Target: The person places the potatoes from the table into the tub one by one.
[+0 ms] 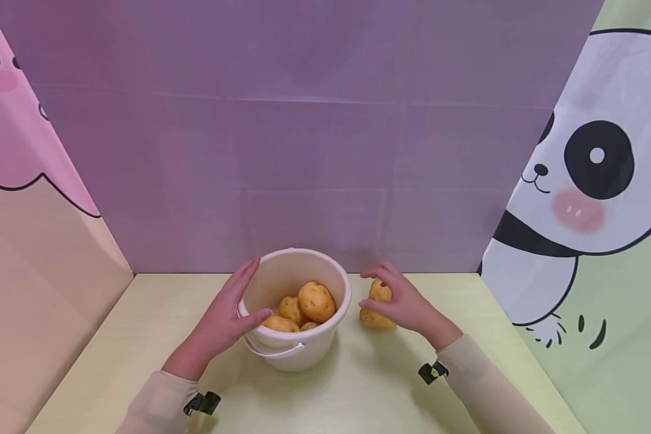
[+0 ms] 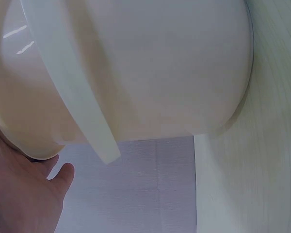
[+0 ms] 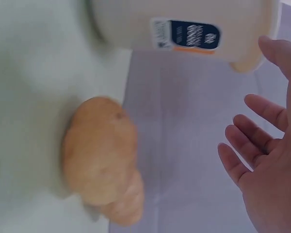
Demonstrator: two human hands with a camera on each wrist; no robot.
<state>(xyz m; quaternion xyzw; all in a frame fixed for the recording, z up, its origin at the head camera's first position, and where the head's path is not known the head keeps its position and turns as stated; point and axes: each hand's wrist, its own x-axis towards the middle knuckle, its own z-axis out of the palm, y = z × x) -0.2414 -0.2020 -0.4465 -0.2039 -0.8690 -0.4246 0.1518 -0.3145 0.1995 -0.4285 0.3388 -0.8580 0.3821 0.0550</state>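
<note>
A white bucket (image 1: 308, 349) stands upright on the table with several potatoes (image 1: 316, 301) inside. My left hand (image 1: 222, 328) rests at the left side of its rim, fingers extended along the outside and thumb reaching over the front edge. The left wrist view shows the bucket wall (image 2: 169, 68) close up. Right of the bucket my right hand (image 1: 404, 301) hovers with thumb and fingers spread, nothing in its grasp. Beneath and beyond it lie two potatoes (image 1: 377, 319) on the table, close together. In the right wrist view these potatoes (image 3: 101, 150) sit apart from the fingers.
A pale wooden table (image 1: 157, 337) ends at a purple backdrop (image 1: 314, 144). Side panels stand left and right, the right one with a printed panda (image 1: 629, 229). The bucket's handle (image 1: 276, 352) hangs down at its front, and a dark label (image 3: 195, 35) is on its side.
</note>
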